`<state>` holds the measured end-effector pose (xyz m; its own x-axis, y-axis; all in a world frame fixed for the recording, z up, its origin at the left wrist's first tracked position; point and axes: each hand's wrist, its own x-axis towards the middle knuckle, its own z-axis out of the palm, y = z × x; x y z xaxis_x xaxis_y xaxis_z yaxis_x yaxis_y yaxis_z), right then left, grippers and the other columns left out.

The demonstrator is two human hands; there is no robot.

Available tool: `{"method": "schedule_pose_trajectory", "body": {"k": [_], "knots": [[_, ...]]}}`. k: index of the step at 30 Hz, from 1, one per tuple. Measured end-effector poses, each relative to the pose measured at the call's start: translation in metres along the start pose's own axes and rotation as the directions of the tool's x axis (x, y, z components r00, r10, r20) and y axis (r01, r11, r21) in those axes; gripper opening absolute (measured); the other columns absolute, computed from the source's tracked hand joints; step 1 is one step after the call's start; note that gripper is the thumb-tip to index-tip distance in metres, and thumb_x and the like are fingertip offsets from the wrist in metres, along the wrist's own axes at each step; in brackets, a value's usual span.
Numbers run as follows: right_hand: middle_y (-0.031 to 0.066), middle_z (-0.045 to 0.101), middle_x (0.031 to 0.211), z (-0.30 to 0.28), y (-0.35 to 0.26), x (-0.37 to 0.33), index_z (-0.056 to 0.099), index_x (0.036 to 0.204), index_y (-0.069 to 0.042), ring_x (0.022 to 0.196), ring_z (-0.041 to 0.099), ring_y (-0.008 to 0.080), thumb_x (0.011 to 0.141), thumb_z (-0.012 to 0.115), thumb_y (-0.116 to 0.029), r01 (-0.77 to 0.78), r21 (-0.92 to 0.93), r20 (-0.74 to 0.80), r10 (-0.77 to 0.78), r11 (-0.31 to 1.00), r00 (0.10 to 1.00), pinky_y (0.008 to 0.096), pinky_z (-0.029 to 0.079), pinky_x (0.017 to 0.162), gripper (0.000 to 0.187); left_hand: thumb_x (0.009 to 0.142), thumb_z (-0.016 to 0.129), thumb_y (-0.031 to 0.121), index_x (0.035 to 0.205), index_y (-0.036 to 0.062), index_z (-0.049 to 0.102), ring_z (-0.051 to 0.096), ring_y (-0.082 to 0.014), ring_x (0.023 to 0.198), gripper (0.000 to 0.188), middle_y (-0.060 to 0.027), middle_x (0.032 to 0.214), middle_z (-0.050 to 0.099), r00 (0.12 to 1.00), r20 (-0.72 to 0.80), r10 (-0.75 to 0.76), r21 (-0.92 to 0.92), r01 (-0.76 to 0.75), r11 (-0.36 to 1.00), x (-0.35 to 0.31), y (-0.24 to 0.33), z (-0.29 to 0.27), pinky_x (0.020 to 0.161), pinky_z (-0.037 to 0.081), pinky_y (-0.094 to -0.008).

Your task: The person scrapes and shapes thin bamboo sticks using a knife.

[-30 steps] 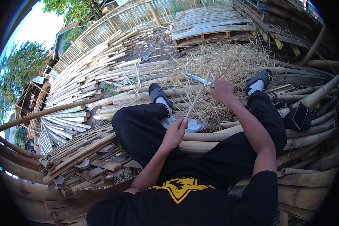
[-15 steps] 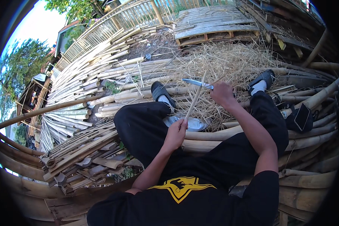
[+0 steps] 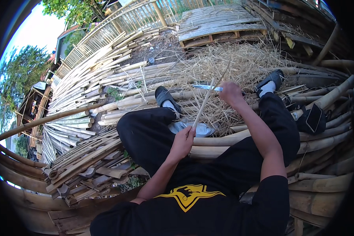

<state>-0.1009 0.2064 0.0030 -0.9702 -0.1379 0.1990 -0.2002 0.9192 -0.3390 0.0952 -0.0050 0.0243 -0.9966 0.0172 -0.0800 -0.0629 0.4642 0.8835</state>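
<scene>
My left hand (image 3: 183, 141) is closed round the lower end of a thin pale bamboo stick (image 3: 203, 105), which slants up and away to the right. My right hand (image 3: 231, 94) grips a knife (image 3: 207, 87) by its handle. Its shiny blade points left and crosses the stick near the upper end; whether it touches the stick I cannot tell. A thin curled strip (image 3: 227, 70) rises beside the blade, close to the right hand. A pale plastic bag (image 3: 191, 129) lies just beyond my left hand, partly covered by it and the stick.
Shavings (image 3: 240, 59) are heaped beyond my feet, before a wooden pallet (image 3: 224, 24). Bamboo poles (image 3: 94, 84) spread over the ground to the left, with split bamboo pieces (image 3: 90, 165) stacked nearer. A phone (image 3: 314, 118) rests on a dark bag at the right.
The knife has moved slightly with my right hand, and the thin strip now stands up beside it. My left hand keeps its hold on the stick. The view has shifted a little.
</scene>
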Motion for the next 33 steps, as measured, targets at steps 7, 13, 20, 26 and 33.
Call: {"method": "schedule_pose_trajectory", "body": {"k": [7, 13, 20, 26, 33], "knots": [[0.0183, 0.066, 0.083, 0.041, 0.022, -0.011, 0.065, 0.082, -0.005, 0.080, 0.067, 0.0337, 0.077, 0.053, -0.016, 0.115, -0.117, 0.156, -0.096, 0.987, 0.983, 0.0426, 0.054, 0.072, 0.018, 0.100, 0.043, 0.028, 0.078, 0.0092, 0.044, 0.029, -0.0032, 0.038, 0.029, 0.0059, 0.052, 0.032, 0.932, 0.233, -0.277, -0.265, 0.335, 0.904, -0.003, -0.013, 0.007, 0.036, 0.022, -0.0219], [0.0193, 0.068, 0.094, 0.031, 0.175, 0.007, 0.069, 0.090, -0.002, 0.085, 0.067, 0.0334, 0.086, 0.051, -0.018, -0.550, -0.018, 0.034, 0.550, 0.835, 0.835, 0.0414, 0.054, 0.071, 0.025, 0.099, 0.043, 0.031, 0.079, 0.0110, 0.044, 0.026, -0.0030, 0.038, 0.029, 0.0071, 0.053, 0.029, 0.834, 0.307, -0.459, -0.299, 0.542, 0.785, -0.056, -0.029, -0.014, 0.035, 0.021, -0.0209], [0.0272, 0.064, 0.082, 0.010, 0.018, 0.047, 0.067, 0.087, 0.003, 0.081, 0.064, 0.0415, 0.081, 0.057, -0.029, -0.229, 0.286, 0.000, 0.239, 0.930, 0.971, 0.0465, 0.050, 0.074, 0.034, 0.101, 0.038, 0.029, 0.083, 0.0097, 0.046, 0.022, -0.0020, 0.040, 0.027, 0.0076, 0.054, 0.027, 0.892, 0.311, -0.328, -0.323, 0.424, 0.846, -0.005, 0.007, -0.024, 0.036, 0.018, -0.0195], [0.0255, 0.065, 0.087, -0.036, -0.044, 0.013, 0.065, 0.087, 0.005, 0.083, 0.064, 0.0408, 0.081, 0.058, -0.029, -0.081, 0.285, 0.171, 0.033, 0.955, 0.985, 0.0465, 0.051, 0.076, 0.035, 0.101, 0.037, 0.033, 0.084, 0.0087, 0.046, 0.021, -0.0017, 0.040, 0.031, 0.0075, 0.054, 0.026, 0.916, 0.304, -0.260, -0.532, 0.390, 0.751, 0.009, 0.001, -0.052, 0.035, 0.018, -0.0188], [0.0238, 0.065, 0.085, -0.003, -0.078, -0.036, 0.067, 0.086, 0.001, 0.082, 0.065, 0.0393, 0.080, 0.057, -0.025, 0.108, 0.153, 0.196, -0.137, 0.982, 0.971, 0.0467, 0.052, 0.076, 0.029, 0.100, 0.039, 0.036, 0.081, 0.0105, 0.043, 0.020, -0.0018, 0.039, 0.032, 0.0071, 0.053, 0.025, 0.928, 0.280, -0.247, -0.552, 0.366, 0.749, 0.022, 0.014, -0.049, 0.034, 0.015, -0.0193]]}}
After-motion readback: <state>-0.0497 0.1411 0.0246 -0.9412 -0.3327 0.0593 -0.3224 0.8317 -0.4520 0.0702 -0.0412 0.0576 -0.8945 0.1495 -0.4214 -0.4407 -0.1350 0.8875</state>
